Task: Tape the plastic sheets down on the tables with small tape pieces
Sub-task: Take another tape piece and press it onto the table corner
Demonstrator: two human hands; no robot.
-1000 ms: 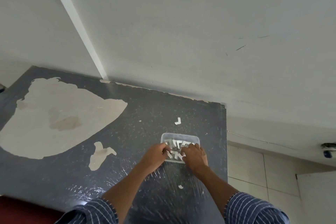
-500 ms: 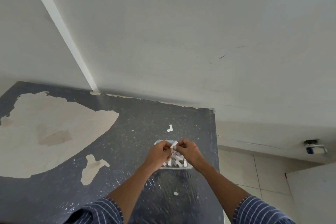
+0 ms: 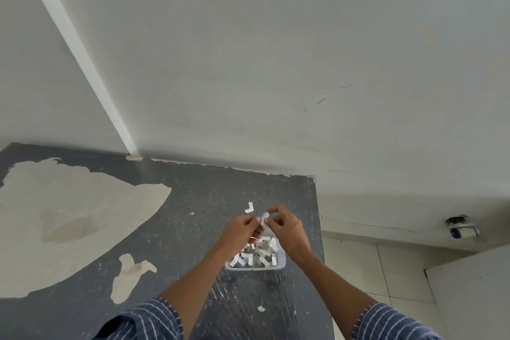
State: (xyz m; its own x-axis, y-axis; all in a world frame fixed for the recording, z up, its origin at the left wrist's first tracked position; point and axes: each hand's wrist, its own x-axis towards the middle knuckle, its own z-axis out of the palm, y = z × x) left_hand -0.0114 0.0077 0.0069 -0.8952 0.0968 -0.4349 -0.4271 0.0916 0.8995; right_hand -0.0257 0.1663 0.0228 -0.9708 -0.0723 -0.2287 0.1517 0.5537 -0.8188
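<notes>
Both hands are raised just above the small clear plastic rectangular tub (image 3: 280, 264), which sits on the dark grey speckled tabletop (image 3: 193, 201) near its right edge. The tub is full of short white tape pieces (image 3: 255, 255), jumbled, some folded.

Left hand (image 3: 239, 232): fingers curled in, thumb and forefinger pinching one end of a single small white tape strip (image 3: 265, 218). Right hand (image 3: 289, 229): also pinching, fingertips on the other end of the same strip. The strip is held between the two hands, off the table, over the far end of the tub. I can't tell whether it's stuck to anything else.

Thin clear plastic sheet (image 3: 248, 301) lies on the tabletop. It shows only as wrinkled glare near the tub and toward the near edge; I can't make out its borders.

One loose L-shaped white tape piece (image 3: 249, 207) lies flat on the tabletop just beyond the hands. Another small white scrap (image 3: 261, 308) is nearer the person, between the forearms.

The tabletop has a large beige patch of worn-off coating (image 3: 69, 223) on the left and a smaller one (image 3: 129, 276) near it. The table is pushed up against a white wall (image 3: 276, 63). Blue striped rolled sleeves (image 3: 143, 323) are at the bottom of the frame. Pale floor tiles (image 3: 358, 270) are visible to the right of the table.
</notes>
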